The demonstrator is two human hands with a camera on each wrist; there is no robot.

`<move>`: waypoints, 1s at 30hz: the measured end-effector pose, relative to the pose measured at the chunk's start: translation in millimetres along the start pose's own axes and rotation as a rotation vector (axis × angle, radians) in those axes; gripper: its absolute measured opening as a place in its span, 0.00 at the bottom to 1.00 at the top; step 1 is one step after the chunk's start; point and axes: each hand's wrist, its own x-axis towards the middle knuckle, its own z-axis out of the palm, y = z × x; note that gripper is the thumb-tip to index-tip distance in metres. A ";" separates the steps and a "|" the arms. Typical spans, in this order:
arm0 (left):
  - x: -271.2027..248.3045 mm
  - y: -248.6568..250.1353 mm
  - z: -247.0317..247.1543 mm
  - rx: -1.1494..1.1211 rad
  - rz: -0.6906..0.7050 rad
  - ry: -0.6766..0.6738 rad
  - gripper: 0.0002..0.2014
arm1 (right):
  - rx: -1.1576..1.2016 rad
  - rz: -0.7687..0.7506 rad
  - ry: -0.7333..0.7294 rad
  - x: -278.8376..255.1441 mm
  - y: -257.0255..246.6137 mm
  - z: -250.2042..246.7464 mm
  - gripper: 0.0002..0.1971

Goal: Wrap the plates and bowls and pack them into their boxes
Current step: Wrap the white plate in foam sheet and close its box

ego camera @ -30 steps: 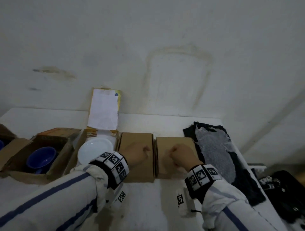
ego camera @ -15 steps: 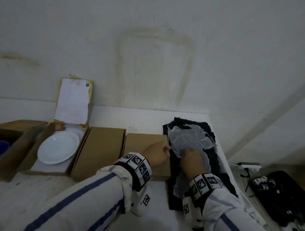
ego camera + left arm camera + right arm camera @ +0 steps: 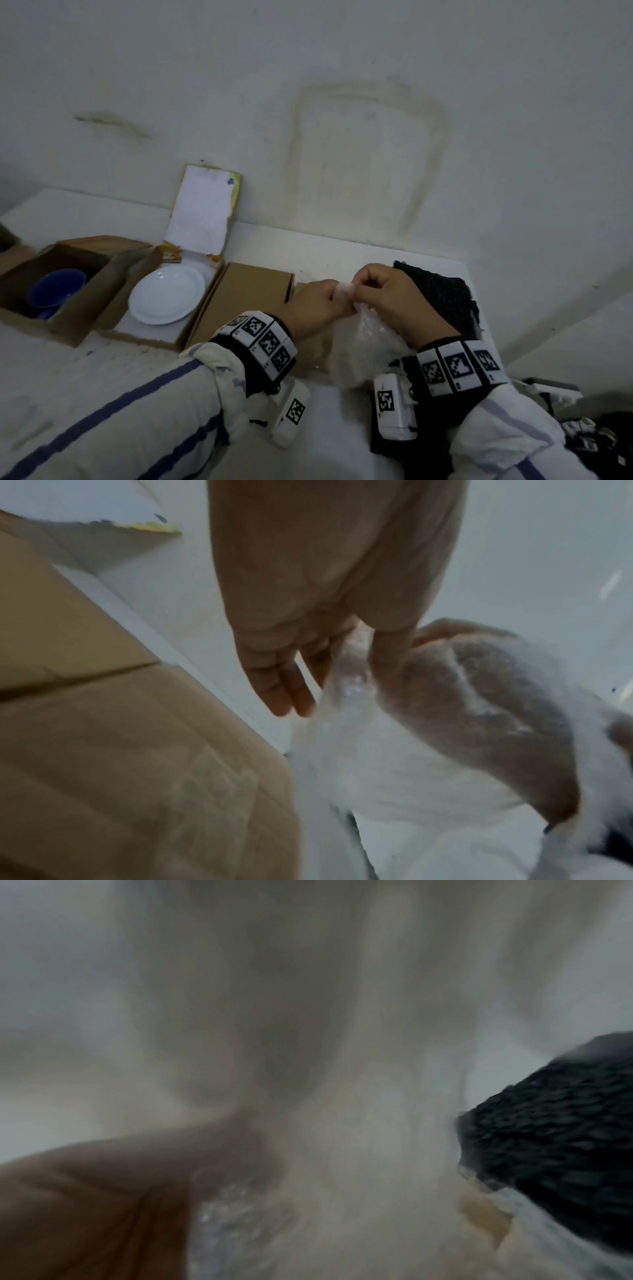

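Both hands hold one sheet of clear bubble wrap [image 3: 368, 346] above the table, over the right closed box. My left hand [image 3: 320, 305] pinches its top edge, and my right hand [image 3: 394, 294] pinches the same edge beside it. The left wrist view shows the bubble wrap [image 3: 404, 750] hanging from thumb and fingers [image 3: 284, 691]; the right wrist view is blurred, with bubble wrap [image 3: 240, 1218] close to the lens. A white plate [image 3: 167, 295] lies in an open flat box [image 3: 113, 308]. A blue bowl [image 3: 56, 289] sits in the open box [image 3: 68, 325] at left.
A closed cardboard box [image 3: 246, 298] lies between the plate's box and my hands. A black textured mat [image 3: 445, 294] covers the table's right end. The plate box's lid [image 3: 202, 212] leans on the wall. The table edge drops off at right, above dark items [image 3: 582, 442].
Both hands left the two closed boxes, reached right to the sheets on the black mat, and now hold a bubble wrap sheet lifted off it and drawn left.
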 end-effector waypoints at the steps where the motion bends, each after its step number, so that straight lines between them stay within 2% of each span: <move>1: -5.1 -6.3 -13.4 -0.041 -0.041 0.094 0.17 | -0.051 -0.021 -0.004 5.6 -5.7 9.5 0.09; 2: -11.6 -12.3 -27.4 -0.078 -0.042 0.165 0.14 | -0.071 -0.012 -0.051 10.9 -10.8 20.8 0.09; 4: -24.1 -20.4 -56.8 -0.142 -0.001 0.245 0.12 | -0.100 0.073 -0.245 20.5 -22.5 47.5 0.08; 6: -38.1 -26.5 -87.4 -0.299 -0.012 0.333 0.19 | -0.036 0.115 -0.368 28.5 -35.8 78.7 0.11; 8: -52.7 -33.4 -117.3 -0.448 -0.017 0.402 0.25 | 0.103 0.090 -0.344 40.2 -48.1 113.5 0.15; 9: -59.6 -38.8 -130.1 -0.450 -0.019 0.430 0.23 | 0.097 0.058 -0.313 47.2 -53.4 128.9 0.16; 11: -72.7 -49.0 -155.4 -0.351 -0.039 0.457 0.13 | -0.047 0.010 -0.256 63.9 -63.9 162.2 0.12; 13: -86.9 -52.9 -175.4 -0.282 -0.081 0.455 0.08 | -0.116 0.053 -0.183 78.6 -69.2 189.1 0.07; 15: -96.3 -61.0 -191.2 -0.295 -0.024 0.406 0.08 | 0.056 0.171 -0.159 88.1 -70.8 214.2 0.08; 16: -97.1 -73.2 -200.6 -0.310 -0.019 0.400 0.07 | 0.151 0.225 -0.201 91.6 -70.1 226.7 0.09; 17: -99.1 -79.1 -208.3 -0.255 -0.078 0.425 0.04 | 0.220 0.268 -0.267 93.7 -69.0 238.9 0.10; 20: -93.2 -120.9 -227.2 -0.070 -0.235 0.476 0.08 | 0.374 0.396 -0.451 95.6 -73.8 261.3 0.12; 21: -92.8 -127.5 -231.9 -0.050 -0.276 0.478 0.10 | 0.308 0.355 -0.471 97.3 -73.5 265.0 0.13; 22: -92.2 -133.2 -234.3 -0.043 -0.297 0.484 0.13 | 0.130 0.250 -0.480 100.0 -72.5 267.3 0.16; 24: -89.6 -144.9 -233.4 -0.034 -0.293 0.506 0.17 | -0.351 0.035 -0.520 105.3 -70.8 275.5 0.22; 25: -89.7 -149.1 -232.4 -0.012 -0.294 0.513 0.15 | -0.519 -0.041 -0.539 107.0 -68.7 282.3 0.23; 27: -87.5 -159.3 -232.0 0.068 -0.298 0.508 0.12 | -0.687 -0.121 -0.542 108.2 -64.0 297.5 0.20; 30: -90.1 -166.9 -234.6 0.287 -0.280 0.391 0.06 | -0.783 -0.167 -0.492 108.7 -61.3 311.5 0.12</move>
